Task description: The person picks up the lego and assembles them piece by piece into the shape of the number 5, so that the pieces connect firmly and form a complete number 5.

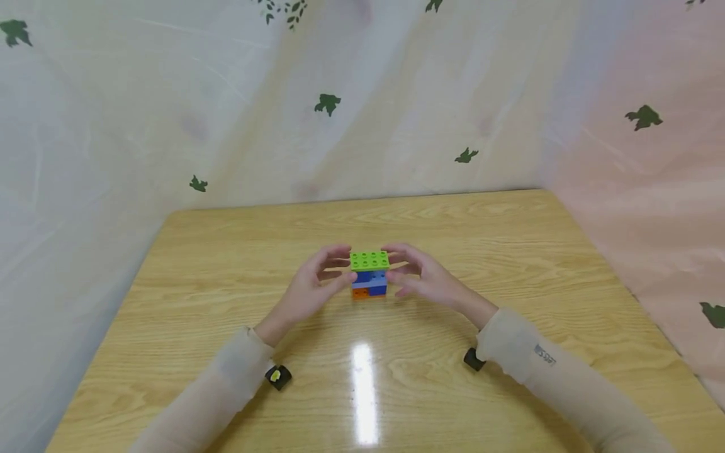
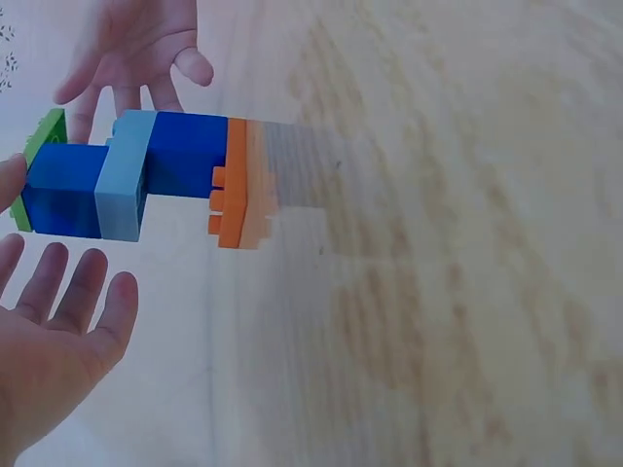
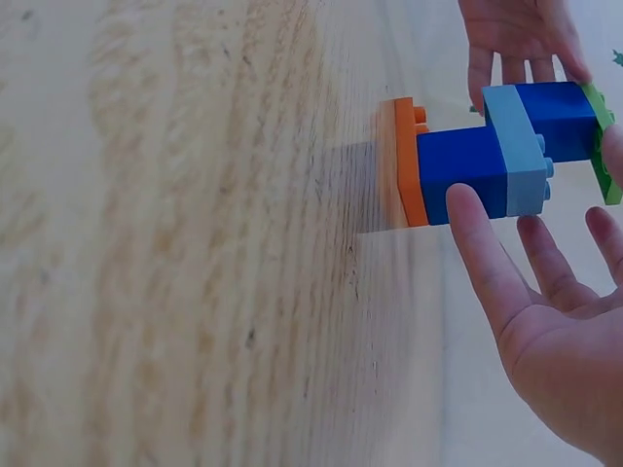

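A small stack of toy building blocks stands upright at the middle of the table. On top is a flat green block (image 1: 369, 261) with studs. Beneath it come a blue block (image 2: 66, 190), a light blue block (image 2: 127, 185), another blue block (image 2: 187, 154) and a flat orange block (image 2: 236, 185) at the bottom. The two blue blocks are offset to opposite sides. My left hand (image 1: 314, 286) pinches the green block's left end between thumb and forefinger, and my right hand (image 1: 427, 283) holds its right end likewise. The other fingers spread loosely beside the stack.
A glossy wood-grain table (image 1: 226, 251) carries the stack and mirrors its base. Pale cloth with dark green leaf shapes hangs along the table's back and sides. Black wrist cameras (image 1: 278, 376) sit under both light sleeves (image 1: 544, 371).
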{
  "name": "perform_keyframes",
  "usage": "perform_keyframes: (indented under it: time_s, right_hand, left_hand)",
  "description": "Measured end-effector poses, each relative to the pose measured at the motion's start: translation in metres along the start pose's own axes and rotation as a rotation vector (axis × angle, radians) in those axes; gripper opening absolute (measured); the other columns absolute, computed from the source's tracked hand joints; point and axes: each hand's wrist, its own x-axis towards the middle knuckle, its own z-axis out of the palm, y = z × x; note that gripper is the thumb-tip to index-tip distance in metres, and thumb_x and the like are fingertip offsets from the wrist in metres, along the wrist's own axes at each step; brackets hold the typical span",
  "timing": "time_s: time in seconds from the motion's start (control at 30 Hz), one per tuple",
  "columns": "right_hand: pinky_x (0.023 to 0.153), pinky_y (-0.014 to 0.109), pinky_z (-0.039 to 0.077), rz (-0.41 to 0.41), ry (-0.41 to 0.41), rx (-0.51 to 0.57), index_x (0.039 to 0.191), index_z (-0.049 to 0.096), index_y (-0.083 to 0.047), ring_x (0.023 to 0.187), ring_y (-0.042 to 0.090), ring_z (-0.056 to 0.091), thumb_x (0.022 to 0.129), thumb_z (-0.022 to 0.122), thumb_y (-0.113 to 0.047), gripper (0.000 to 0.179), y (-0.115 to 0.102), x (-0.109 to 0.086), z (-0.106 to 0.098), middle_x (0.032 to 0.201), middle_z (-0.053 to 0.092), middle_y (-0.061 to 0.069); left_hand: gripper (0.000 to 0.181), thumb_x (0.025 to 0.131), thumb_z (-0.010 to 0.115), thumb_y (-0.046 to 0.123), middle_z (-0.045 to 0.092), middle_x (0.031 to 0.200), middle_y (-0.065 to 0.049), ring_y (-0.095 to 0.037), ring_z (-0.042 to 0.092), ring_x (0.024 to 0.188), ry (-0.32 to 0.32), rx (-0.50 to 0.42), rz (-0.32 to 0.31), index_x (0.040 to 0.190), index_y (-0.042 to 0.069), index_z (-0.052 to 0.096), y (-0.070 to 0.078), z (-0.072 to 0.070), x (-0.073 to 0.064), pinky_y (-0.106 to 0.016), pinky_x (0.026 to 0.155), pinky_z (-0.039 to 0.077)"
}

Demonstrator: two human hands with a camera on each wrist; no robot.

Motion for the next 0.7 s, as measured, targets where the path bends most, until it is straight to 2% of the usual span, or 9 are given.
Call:
perform_keyframes:
  time_s: [0.13,0.3,0.5,0.7]
  right_hand:
    - [0.08,0.055,0.059,0.006,-0.007,0.013,0.152,0.04,-0.009,0.12,0.038,0.058,0.103,0.063,-0.02,0.055,0.0012,-0.0005,0.0003,0.144,0.05,0.019]
    - [0.08,0.055,0.059,0.019,-0.007,0.024,0.152,0.042,-0.015,0.118,0.038,0.06,0.104,0.062,-0.021,0.052,0.0013,-0.0017,0.0009,0.143,0.051,0.018]
    - [0.079,0.054,0.059,0.015,-0.002,0.01,0.152,0.042,-0.015,0.115,0.038,0.062,0.106,0.058,-0.022,0.049,0.0038,-0.0016,0.0013,0.14,0.052,0.02]
    - [0.077,0.053,0.06,0.012,0.015,0.011,0.146,0.048,-0.021,0.111,0.037,0.063,0.106,0.057,-0.021,0.041,0.0049,-0.0015,0.0018,0.137,0.055,0.018]
  left_hand:
    - [0.045,0.098,0.07,0.011,0.061,0.132,-0.008,-0.028,0.059,0.121,0.0,0.002,0.019,0.14,0.007,0.054,-0.0038,0.0034,-0.001,-0.05,0.1,0.05]
    - [0.043,0.099,0.068,0.011,0.062,0.13,-0.008,-0.027,0.06,0.119,0.011,0.003,0.023,0.139,0.006,0.055,-0.0066,0.0052,-0.0013,-0.049,0.098,0.052]
    - [0.04,0.101,0.066,0.014,0.063,0.129,-0.006,-0.025,0.06,0.118,0.018,0.018,0.004,0.139,0.006,0.055,-0.0071,0.0057,-0.0016,-0.042,0.095,0.054]
    - [0.04,0.101,0.065,0.019,0.063,0.128,-0.004,-0.023,0.059,0.118,0.022,0.03,-0.013,0.139,0.008,0.056,-0.0058,0.0057,-0.0017,-0.037,0.092,0.055]
